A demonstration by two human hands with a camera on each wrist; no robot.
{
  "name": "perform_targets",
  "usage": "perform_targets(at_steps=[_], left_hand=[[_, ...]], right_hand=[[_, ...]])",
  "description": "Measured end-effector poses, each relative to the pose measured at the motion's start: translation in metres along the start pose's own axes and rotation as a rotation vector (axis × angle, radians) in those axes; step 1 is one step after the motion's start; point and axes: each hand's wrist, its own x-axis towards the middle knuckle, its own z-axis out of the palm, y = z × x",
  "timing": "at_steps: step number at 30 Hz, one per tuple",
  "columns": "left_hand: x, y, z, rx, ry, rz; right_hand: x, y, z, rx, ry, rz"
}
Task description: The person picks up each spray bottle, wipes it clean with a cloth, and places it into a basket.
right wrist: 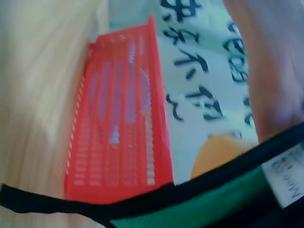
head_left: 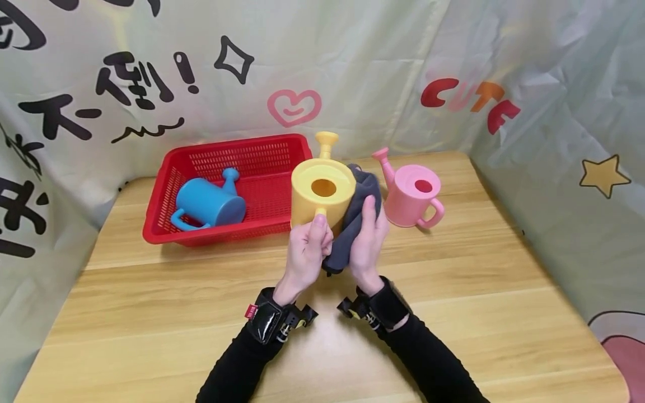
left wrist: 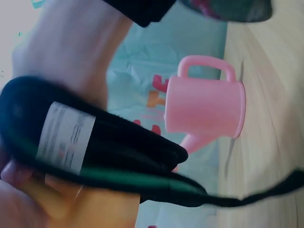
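Observation:
My left hand (head_left: 306,246) grips the handle of a yellow watering can (head_left: 322,182), holding it up over the table with its spout toward the back. My right hand (head_left: 369,238) holds a dark grey cloth (head_left: 347,238) against the can's right side, thumb pointing up along the fabric; its other fingers are largely hidden. In the left wrist view, the cloth (left wrist: 128,147) shows a white label and green underside, overlapping the yellow can (left wrist: 107,209). A pink watering can (head_left: 410,196) stands upright just right of the cloth.
A red perforated basket (head_left: 173,238) stands at the back left, with a blue watering can (head_left: 204,201) lying on its side in it. The wooden table (head_left: 151,330) backs onto a printed fabric curtain (head_left: 353,73), which also runs along the sides.

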Motion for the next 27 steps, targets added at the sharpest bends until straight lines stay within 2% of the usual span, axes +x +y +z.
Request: perform_targets(at_steps=[3,6,11,17,20,23,27], left_hand=[[0.001,-0.001,-0.001,0.011,0.054,0.002],[0.002,0.001,-0.003,0.013,0.067,-0.018],[0.002,0.005,-0.003,-0.002,0.017,-0.051],[0.001,0.005,-0.001,-0.028,-0.08,-0.05],[0.0,0.005,0.0,-0.017,-0.074,-0.047],[0.0,0.006,-0.001,-0.039,-0.012,-0.067],[0.002,0.007,-0.003,-0.096,0.088,-0.094]], right_hand=[[-0.01,0.002,0.007,-0.029,-0.033,-0.071],[-0.013,0.003,0.011,-0.026,-0.078,-0.121],[-0.006,0.001,0.008,-0.015,-0.064,-0.122],[0.013,-0.003,-0.006,-0.037,-0.018,-0.046],[0.015,-0.003,-0.008,-0.053,-0.027,-0.038],[0.012,0.0,-0.006,-0.098,-0.058,-0.113],[0.009,0.006,-0.003,-0.242,-0.122,-0.325]])
